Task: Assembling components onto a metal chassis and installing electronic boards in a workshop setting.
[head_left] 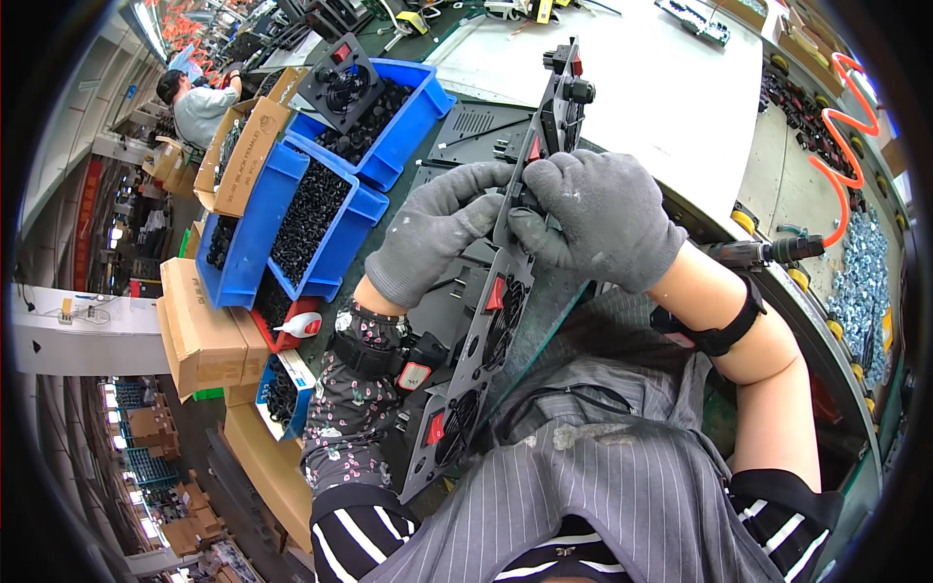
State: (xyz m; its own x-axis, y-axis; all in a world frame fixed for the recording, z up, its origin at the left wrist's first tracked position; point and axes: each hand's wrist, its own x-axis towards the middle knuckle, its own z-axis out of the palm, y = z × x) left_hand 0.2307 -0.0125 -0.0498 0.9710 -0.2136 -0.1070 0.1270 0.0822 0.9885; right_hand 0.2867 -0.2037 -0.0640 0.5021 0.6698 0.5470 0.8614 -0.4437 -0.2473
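Panel [505, 291]: long, dark grey, fitted with round fan grilles and red rocker switches, held on edge and running from the person's lap up past both gloved hands. Left hand [439, 231], in a grey knit glove, is closed on the panel's left face, fingertips pressed against its edge. Right hand [598, 219], gloved likewise, is closed on the opposite face, directly across from the left; the two grips nearly touch, with the panel clamped between them. The upper end of the panel, carrying a black knob [577, 91] and a further red switch, projects above the grips. The lower end, with two fan grilles, sits below the grips against a striped apron.

Left of the left grip, three blue bins [255, 233] stand on the surface, filled with small black parts; a second fan panel piece [340, 83] rests on the farthest bin. Cardboard boxes [199, 335] sit beyond and below the bins, and a small white bottle with a red cap [299, 325] lies near them. Right of the right grip, a pneumatic screwdriver [768, 253] lies by the forearm, joined to an orange coiled hose [841, 146]. Further right, a tray of silver screws [865, 282]. Above the grips, a flat dark plate [466, 136] lies on the surface. Another person [199, 107] works at the far left.
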